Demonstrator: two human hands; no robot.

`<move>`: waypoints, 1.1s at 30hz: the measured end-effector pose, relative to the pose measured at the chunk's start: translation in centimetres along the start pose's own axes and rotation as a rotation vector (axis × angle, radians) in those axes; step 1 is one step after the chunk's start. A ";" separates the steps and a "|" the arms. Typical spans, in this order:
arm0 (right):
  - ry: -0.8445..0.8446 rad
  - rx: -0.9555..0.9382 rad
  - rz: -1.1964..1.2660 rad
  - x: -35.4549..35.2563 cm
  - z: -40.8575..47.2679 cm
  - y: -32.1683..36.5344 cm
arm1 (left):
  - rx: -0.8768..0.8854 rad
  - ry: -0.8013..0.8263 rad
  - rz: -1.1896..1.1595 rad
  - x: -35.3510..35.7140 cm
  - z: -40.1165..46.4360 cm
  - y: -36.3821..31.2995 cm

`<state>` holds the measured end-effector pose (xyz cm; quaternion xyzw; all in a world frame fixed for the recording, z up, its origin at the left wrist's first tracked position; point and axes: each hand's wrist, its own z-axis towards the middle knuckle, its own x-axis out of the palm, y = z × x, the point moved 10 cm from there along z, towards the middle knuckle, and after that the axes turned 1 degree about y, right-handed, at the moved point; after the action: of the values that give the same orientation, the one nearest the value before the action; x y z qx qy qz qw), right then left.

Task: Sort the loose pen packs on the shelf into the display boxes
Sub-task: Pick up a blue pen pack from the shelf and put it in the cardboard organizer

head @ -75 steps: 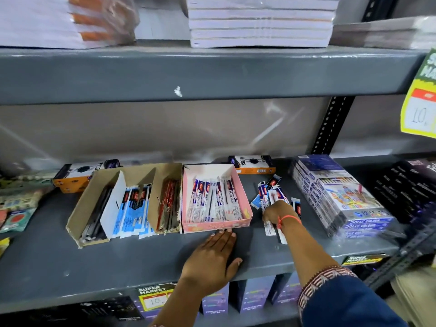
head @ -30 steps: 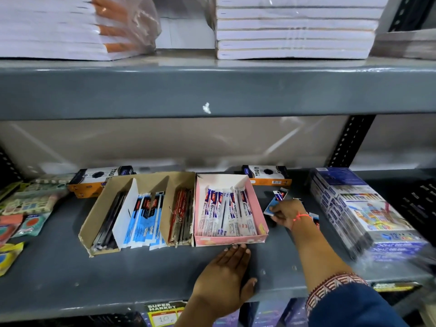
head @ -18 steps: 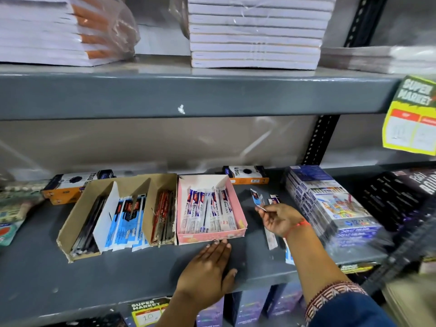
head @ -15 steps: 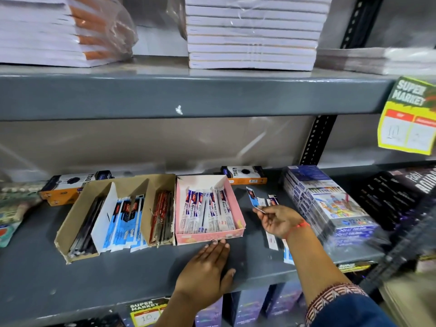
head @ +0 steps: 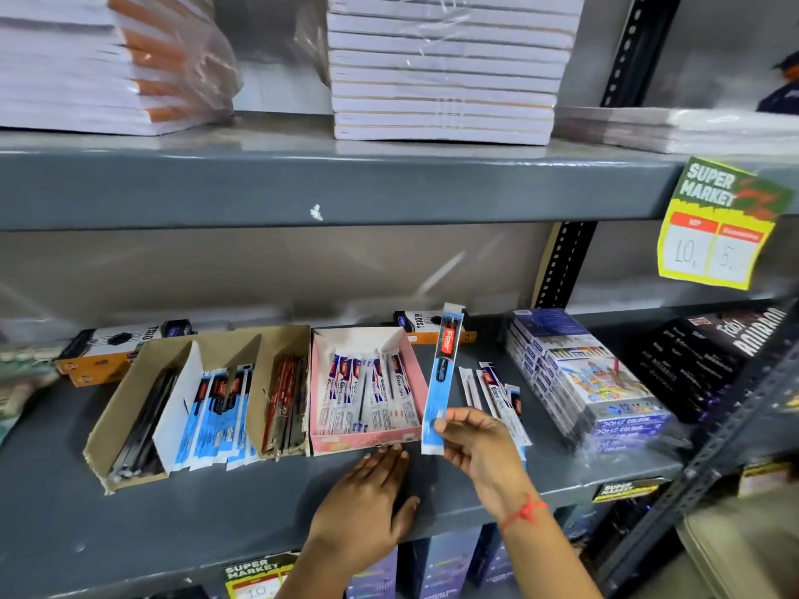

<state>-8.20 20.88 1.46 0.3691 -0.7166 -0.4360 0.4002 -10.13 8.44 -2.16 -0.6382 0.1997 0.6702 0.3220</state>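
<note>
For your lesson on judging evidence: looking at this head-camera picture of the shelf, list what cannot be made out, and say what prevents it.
Head view, all four:
- Small print on the blue-and-white pen pack pinched by the right hand: too small.
- Black items in the left slot of the brown cardboard display box: hidden by its white divider.
- Loose pen packs on the grey shelf: near ends hidden by that hand.
- Packets at the left edge: cut off, blurred.

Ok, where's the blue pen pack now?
Head view, right of centre: the right hand pinches the blue pen pack upright, just right of the pink box.
</note>
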 end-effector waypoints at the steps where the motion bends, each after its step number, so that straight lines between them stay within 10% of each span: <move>1: 0.006 -0.017 -0.001 0.2 -0.7 0.1 | 0.011 -0.035 0.004 -0.3 0.0 -0.1; 23: 0.063 -0.110 -0.085 1.3 -3.9 1.9 | 0.064 -0.033 0.002 -0.7 -0.3 -0.5; 33: 0.277 -0.033 -0.235 13.0 -3.4 -0.7 | -0.182 -0.109 0.014 -2.5 -7.8 7.7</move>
<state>-10.36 8.15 5.12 0.5004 -0.5993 -0.4364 0.4473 -9.80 -2.75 -1.67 -0.6261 0.1245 0.7214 0.2684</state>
